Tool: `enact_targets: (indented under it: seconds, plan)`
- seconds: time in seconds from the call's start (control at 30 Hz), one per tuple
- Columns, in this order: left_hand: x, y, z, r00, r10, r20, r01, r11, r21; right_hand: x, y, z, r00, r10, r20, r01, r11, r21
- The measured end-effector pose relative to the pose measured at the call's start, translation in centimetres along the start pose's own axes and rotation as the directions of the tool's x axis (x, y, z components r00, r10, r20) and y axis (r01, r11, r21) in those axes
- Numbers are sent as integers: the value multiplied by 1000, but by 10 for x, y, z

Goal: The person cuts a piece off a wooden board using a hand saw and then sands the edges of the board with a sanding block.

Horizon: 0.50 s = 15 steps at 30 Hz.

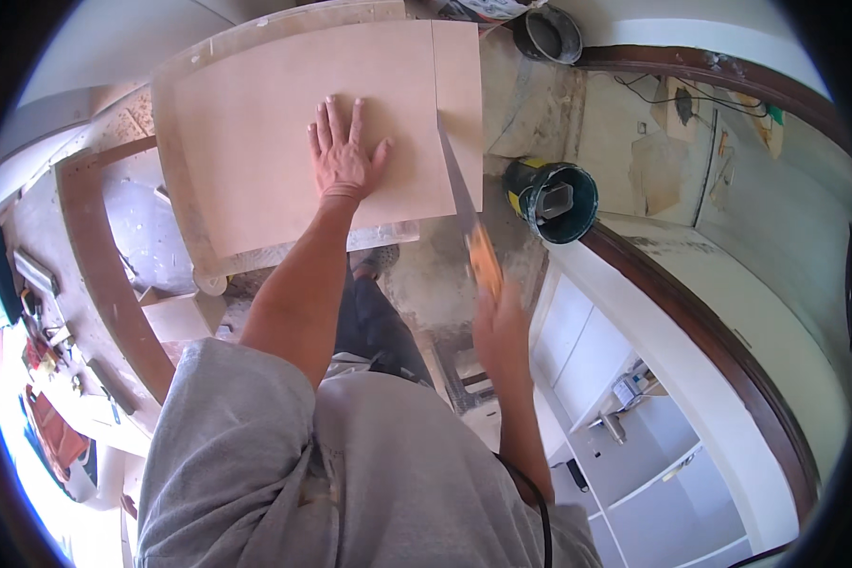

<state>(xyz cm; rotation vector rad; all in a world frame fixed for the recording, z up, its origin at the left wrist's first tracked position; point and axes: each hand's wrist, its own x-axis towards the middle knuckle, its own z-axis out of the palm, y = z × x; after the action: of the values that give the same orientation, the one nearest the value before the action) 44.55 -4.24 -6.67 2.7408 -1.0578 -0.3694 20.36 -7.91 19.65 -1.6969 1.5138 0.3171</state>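
A large pale-brown flat board (256, 142) lies in front of me on a worn support. My left hand (344, 168) rests flat on its middle, fingers spread, holding nothing. My right hand (502, 320) is closed round the orange handle of a handsaw (459, 185), just off the board's near edge. The saw's blade slants away from me over the right part of the board. Its tip meets a thin dark line (434, 66) that runs to the far edge. Whether that line is drawn or cut, I cannot tell.
Right of the board stands a dark bucket (585, 210) with a grey object inside. Another black bucket (559, 38) is at the far right corner. White shelving (653, 454) with a brown edge stands at lower right. Various tools lie on a surface (95, 322) at left.
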Motion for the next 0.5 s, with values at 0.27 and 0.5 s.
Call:
enact_targets:
  seconds: [0.27, 0.5]
  plan:
    - [1, -1, 3, 998, 7, -68, -8, 1000, -17, 128, -45, 51, 912, -385, -141, 378, 923, -70]
    - [-1, 1, -1, 999, -5, -39, 5, 1000, 9, 165, -53, 49, 913, -391, -119, 376, 918, -131]
